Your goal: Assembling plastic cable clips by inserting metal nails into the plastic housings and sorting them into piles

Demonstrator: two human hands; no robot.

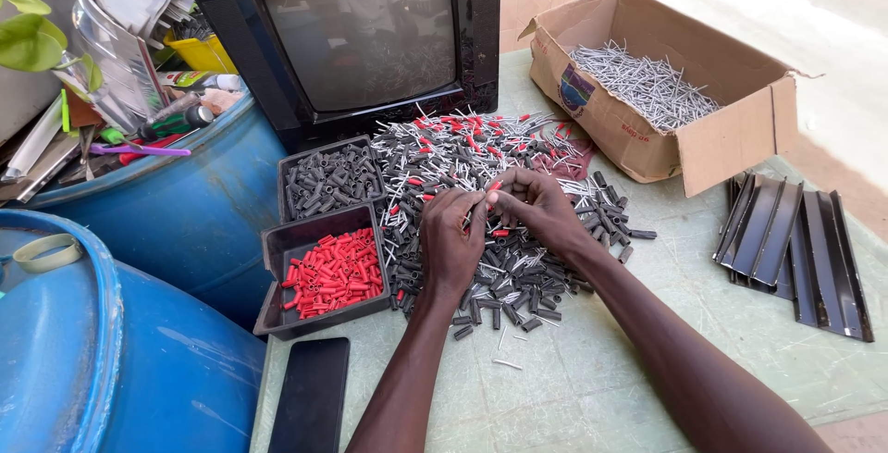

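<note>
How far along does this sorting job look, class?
Done: one tray holds red sleeves, another tray holds grey sleeves, and a cardboard box holds metal pins. In hand: the left hand and right hand meet over a small piece, too small to tell. Left: a large mixed pile on the table.

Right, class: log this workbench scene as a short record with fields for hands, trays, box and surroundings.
Hands: left hand and right hand meet over a pile of small sleeves and pins, pinching a small piece.
Trays: black sleeves tray; red sleeves tray.
Box: cardboard box of metal pins.
Surroundings: old television, blue barrels, phone.
</note>
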